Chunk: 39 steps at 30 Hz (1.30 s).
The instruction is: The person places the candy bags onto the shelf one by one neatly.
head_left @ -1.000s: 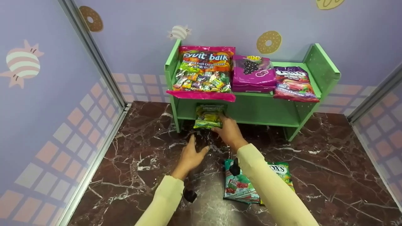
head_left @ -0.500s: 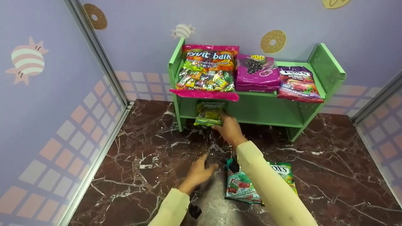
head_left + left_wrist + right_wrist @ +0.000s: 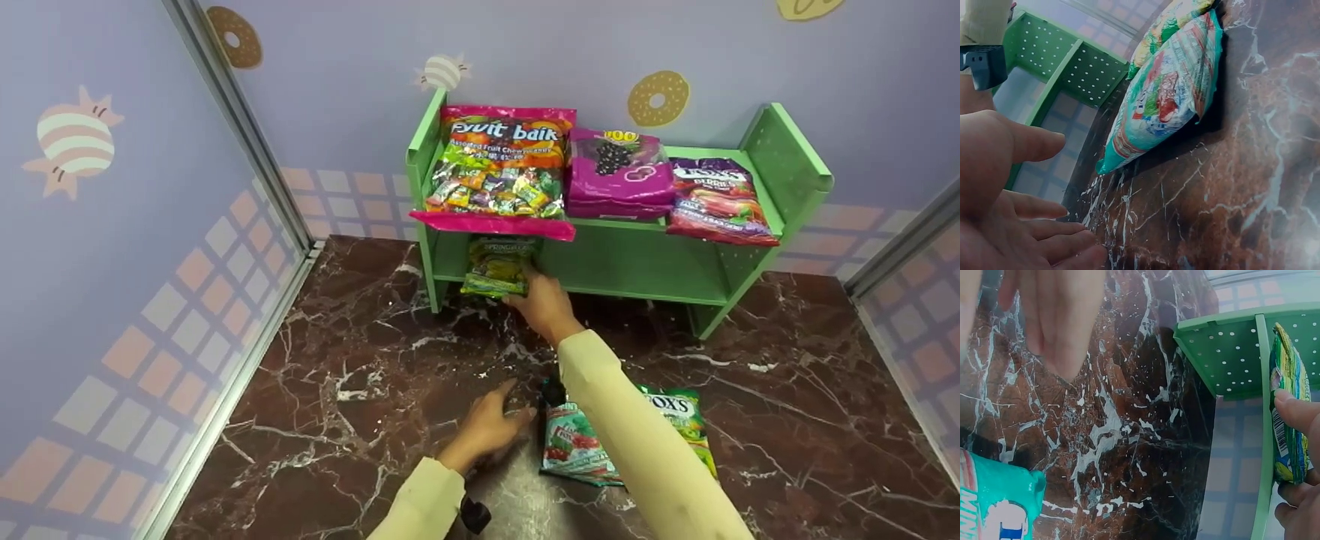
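In the head view my right hand point(image 3: 550, 309) grips the right side of a small green candy bag point(image 3: 495, 266) at the left end of the green rack's point(image 3: 637, 262) lower shelf. The right wrist view shows the thumb on one side of this bag point(image 3: 1291, 405), fingers curled on the other. My left hand point(image 3: 491, 424) is low over the floor, fingers loosely extended and holding nothing. Just right of it lies a teal candy bag point(image 3: 574, 446), seen closer as the teal bag point(image 3: 1162, 101) in the left wrist view. My right forearm partly covers it.
On the top shelf lie a pink-edged fruit candy bag point(image 3: 499, 169), a purple grape candy bag point(image 3: 619, 176) and a red-purple berries bag point(image 3: 720, 199). A green Fox's bag point(image 3: 682, 420) lies on the marble floor point(image 3: 360, 397). Panel walls point(image 3: 112, 247) enclose the sides.
The small green bag, in my right hand, has moved back a little, deeper under the top shelf. My left hand has drawn back from the rack, toward the teal bag.
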Motion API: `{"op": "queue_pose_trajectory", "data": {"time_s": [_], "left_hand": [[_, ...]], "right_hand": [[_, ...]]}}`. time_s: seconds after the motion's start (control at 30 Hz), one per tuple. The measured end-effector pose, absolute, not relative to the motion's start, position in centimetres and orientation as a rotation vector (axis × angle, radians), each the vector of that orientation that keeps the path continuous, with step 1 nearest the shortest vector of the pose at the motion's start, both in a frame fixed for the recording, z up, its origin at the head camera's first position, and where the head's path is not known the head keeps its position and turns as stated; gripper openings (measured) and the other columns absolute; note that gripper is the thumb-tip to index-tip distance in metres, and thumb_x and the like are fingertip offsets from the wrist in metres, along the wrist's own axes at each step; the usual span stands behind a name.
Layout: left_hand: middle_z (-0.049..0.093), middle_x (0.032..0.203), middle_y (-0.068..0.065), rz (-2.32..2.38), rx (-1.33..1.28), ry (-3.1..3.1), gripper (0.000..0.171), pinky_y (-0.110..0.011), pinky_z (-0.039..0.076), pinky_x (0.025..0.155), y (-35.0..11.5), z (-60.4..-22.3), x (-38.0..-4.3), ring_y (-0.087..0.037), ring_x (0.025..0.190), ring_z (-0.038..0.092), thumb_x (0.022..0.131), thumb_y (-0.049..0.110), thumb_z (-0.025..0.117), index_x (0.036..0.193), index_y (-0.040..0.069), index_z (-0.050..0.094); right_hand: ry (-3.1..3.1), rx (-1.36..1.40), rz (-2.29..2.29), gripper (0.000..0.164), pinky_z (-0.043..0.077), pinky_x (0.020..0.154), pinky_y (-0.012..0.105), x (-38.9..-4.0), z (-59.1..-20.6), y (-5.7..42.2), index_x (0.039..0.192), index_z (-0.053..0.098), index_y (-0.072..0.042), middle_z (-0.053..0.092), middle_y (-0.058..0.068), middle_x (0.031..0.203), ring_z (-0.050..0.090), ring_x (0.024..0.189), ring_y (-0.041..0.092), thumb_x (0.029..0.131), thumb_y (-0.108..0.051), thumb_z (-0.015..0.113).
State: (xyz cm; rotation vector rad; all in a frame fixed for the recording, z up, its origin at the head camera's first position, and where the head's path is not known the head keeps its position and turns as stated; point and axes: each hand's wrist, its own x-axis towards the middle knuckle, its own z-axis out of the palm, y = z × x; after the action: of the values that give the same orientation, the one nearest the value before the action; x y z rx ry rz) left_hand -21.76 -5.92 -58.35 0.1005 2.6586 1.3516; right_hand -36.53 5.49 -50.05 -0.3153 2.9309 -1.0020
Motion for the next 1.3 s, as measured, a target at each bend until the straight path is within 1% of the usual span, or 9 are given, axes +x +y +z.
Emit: {"op": "queue_pose_trajectory", "data": {"time_s": [0.27,0.53,0.7,0.83,0.93,1.17,1.3], "left_hand": [[0.056,0.134,-0.026,1.363,0.138,2.667,0.066,-0.055,0.043,0.103,-5.9,-58.5,-21.5,-0.042,0.125,0.053,0.087,0.032,0.067,0.141,-0.001,0.046],[0.053,0.136,-0.027,1.373,0.214,2.65,0.067,-0.056,0.042,0.104,-5.5,-58.6,-21.2,-0.045,0.126,0.05,0.089,0.032,0.066,0.142,-0.003,0.044],[0.05,0.14,-0.026,1.355,0.228,2.621,0.067,-0.057,0.039,0.106,-4.9,-58.5,-20.8,-0.044,0.129,0.048,0.09,0.033,0.065,0.142,-0.003,0.043],[0.047,0.145,-0.023,1.331,0.225,2.582,0.067,-0.056,0.037,0.109,-4.5,-58.7,-20.7,-0.042,0.133,0.044,0.091,0.033,0.063,0.145,0.0,0.041],[0.045,0.146,-0.023,1.311,0.207,2.554,0.067,-0.055,0.037,0.109,-4.4,-58.9,-20.6,-0.041,0.135,0.043,0.092,0.032,0.062,0.146,0.001,0.039],[0.041,0.148,-0.026,1.33,0.204,2.482,0.071,-0.054,0.035,0.111,-4.2,-58.9,-20.6,-0.041,0.137,0.04,0.092,0.032,0.061,0.145,-0.007,0.035],[0.038,0.15,-0.025,1.353,0.201,2.431,0.073,-0.053,0.034,0.112,-4.2,-58.9,-20.6,-0.04,0.139,0.038,0.094,0.035,0.059,0.146,-0.008,0.033]], "right_hand": [[2.959,-0.345,-0.927,0.068,0.044,0.104,0.05,-36.8,-50.0,5.2,0.149,0.039,-0.015,0.052,0.016,0.143,0.053,0.126,0.036,0.091,-0.035,0.067],[2.986,-0.356,-0.865,0.07,0.044,0.103,0.052,-37.1,-50.1,4.6,0.15,0.036,-0.016,0.054,0.018,0.139,0.054,0.125,0.038,0.091,-0.038,0.066],[3.012,-0.377,-0.82,0.073,0.045,0.103,0.051,-37.3,-50.2,4.2,0.152,0.032,-0.018,0.051,0.016,0.143,0.054,0.124,0.038,0.091,-0.04,0.066],[3.038,-0.39,-0.761,0.073,0.046,0.102,0.05,-37.3,-50.2,3.8,0.152,0.032,-0.019,0.049,0.015,0.145,0.054,0.124,0.037,0.091,-0.039,0.065],[3.057,-0.41,-0.737,0.072,0.047,0.1,0.05,-37.3,-50.1,3.4,0.151,0.034,-0.018,0.05,0.016,0.143,0.055,0.122,0.037,0.091,-0.039,0.066],[3.047,-0.424,-0.763,0.072,0.044,0.103,0.05,-37.0,-49.9,2.8,0.152,0.033,-0.017,0.043,0.018,0.149,0.05,0.128,0.038,0.091,-0.036,0.066],[3.039,-0.424,-0.776,0.073,0.041,0.106,0.05,-37.1,-49.9,2.6,0.153,0.031,-0.016,0.038,0.017,0.153,0.046,0.133,0.037,0.092,-0.037,0.064]]}}
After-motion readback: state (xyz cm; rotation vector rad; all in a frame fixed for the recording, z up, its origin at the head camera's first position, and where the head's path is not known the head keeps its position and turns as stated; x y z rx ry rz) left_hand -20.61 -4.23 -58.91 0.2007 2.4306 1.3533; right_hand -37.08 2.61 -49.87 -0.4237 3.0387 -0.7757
